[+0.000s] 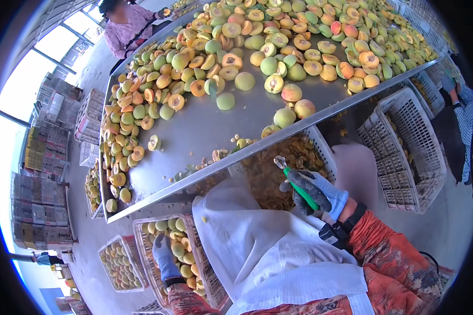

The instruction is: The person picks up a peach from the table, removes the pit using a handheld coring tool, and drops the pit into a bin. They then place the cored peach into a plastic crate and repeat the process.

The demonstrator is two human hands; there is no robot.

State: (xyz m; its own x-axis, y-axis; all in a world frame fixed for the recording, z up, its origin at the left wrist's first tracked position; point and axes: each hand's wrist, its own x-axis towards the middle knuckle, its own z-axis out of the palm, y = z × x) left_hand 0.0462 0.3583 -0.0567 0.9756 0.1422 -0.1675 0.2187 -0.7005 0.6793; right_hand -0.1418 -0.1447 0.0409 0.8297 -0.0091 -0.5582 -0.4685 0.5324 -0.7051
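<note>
My right hand [312, 191], in a grey-and-blue work glove, is wrapped round a green-handled pitting tool [303, 189]. The tool's metal tip points up and left, above a crate of pits and scraps [278, 163] below the table edge. My left hand [165, 257], gloved too, reaches down into a pale plastic crate [139, 231] of halved peaches [186, 257] at my left side. Its fingertips are among the fruit, and whether they grip a piece does not show. Whole and halved peaches [231, 60] are heaped on the metal table [194, 128] in front of me.
A raised metal rim [278, 140] runs along the table's near side. Another fruit crate [122, 265] stands at left, a large white crate [404, 152] at right. A co-worker [126, 26] is at the far left corner, another person's sleeve [464, 126] at right. Stacked crates [39, 205] line the left.
</note>
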